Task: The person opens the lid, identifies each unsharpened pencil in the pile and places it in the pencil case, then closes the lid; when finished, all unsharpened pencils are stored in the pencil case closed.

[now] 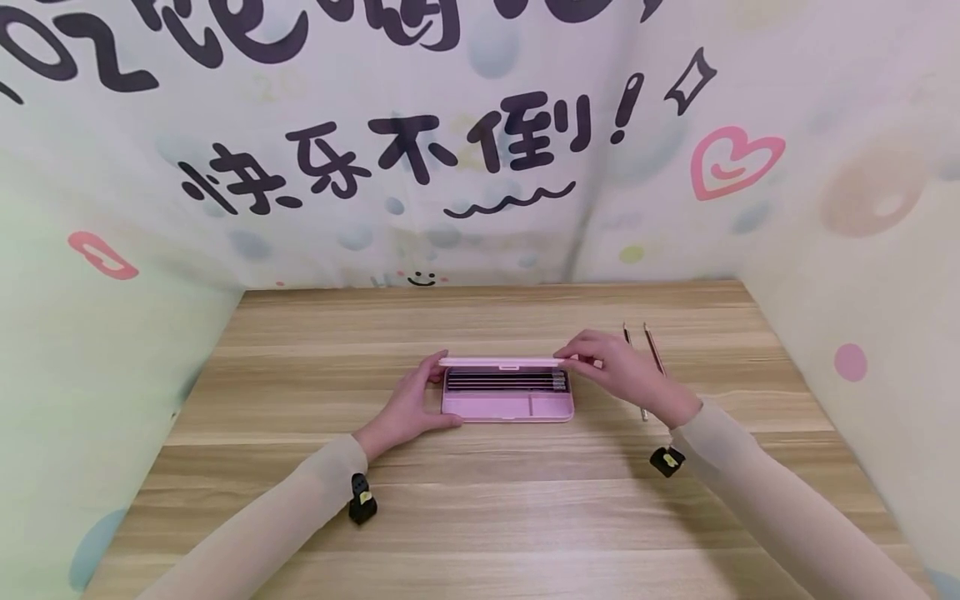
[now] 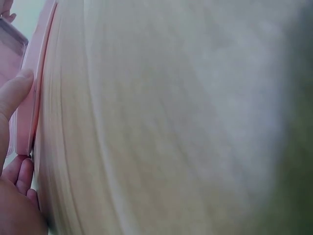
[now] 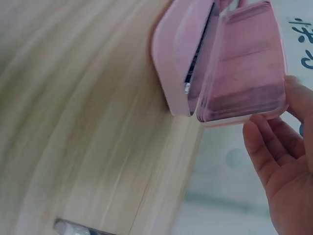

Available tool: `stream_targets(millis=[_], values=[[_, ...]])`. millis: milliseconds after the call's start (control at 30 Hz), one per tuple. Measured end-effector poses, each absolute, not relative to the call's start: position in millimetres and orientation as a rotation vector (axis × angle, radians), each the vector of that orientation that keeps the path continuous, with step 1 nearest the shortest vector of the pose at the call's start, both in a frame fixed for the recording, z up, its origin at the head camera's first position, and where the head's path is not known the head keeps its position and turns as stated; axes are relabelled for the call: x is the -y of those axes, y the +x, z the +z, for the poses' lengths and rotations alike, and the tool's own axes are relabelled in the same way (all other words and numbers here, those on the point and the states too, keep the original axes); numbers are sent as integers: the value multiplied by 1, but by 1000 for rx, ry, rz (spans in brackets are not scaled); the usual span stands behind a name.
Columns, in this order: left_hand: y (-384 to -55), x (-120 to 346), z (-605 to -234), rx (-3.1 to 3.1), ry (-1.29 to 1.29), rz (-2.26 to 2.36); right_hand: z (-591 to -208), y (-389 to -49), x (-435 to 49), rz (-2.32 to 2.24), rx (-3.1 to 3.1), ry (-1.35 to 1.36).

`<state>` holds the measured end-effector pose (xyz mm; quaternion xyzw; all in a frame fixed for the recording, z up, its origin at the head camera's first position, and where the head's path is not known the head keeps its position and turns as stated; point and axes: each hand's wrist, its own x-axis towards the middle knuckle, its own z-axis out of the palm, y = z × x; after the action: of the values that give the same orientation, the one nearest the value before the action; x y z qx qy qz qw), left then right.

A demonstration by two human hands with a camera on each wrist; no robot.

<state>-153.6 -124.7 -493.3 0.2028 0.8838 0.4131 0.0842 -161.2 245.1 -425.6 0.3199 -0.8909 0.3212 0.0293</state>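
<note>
A pink pencil case [image 1: 487, 407] rests on the table with its lid [image 1: 480, 362] raised on the far side. Several dark pencils [image 1: 502, 381] lie side by side in its back compartment; the front compartments hold nothing. My left hand [image 1: 405, 412] grips the case's left end, thumb at the front corner and fingers round the back. In the left wrist view the thumb [image 2: 17, 93] lies along the pink case wall [image 2: 27, 117]. My right hand [image 1: 618, 371] pinches the lid's right corner between thumb and fingers, seen closer on the lid [image 3: 244, 63] in the right wrist view.
Two loose pencils [image 1: 655, 350] lie on the wooden table [image 1: 495, 517] to the right, partly hidden beneath my right hand and wrist. A printed cloth wall [image 1: 480, 242] stands along the table's back edge, with more cloth at both sides.
</note>
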Motion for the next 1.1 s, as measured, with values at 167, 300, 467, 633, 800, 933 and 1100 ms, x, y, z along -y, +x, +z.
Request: stream_targets(millis=[167, 300, 467, 633, 800, 933, 1100], values=[[-154, 126, -495, -2639, 634, 1222, -427, -152, -244, 982, 2739, 1100], [-154, 126, -494, -2624, 637, 1218, -432, -147, -245, 927, 2740, 1149], [-153, 126, -492, -2618, 649, 1226, -439, -143, -243, 856, 2754, 1213], [-153, 126, -491, -2614, 633, 1216, -445, -139, -240, 729, 2700, 1301], [-153, 125, -491, -2602, 621, 1212, -451, -137, -237, 626, 2657, 1337], [-154, 125, -492, -2602, 616, 1213, -451, -136, -236, 579, 2676, 1340], [-155, 125, -494, -2607, 608, 1206, -452, -135, -235, 551, 2685, 1345]])
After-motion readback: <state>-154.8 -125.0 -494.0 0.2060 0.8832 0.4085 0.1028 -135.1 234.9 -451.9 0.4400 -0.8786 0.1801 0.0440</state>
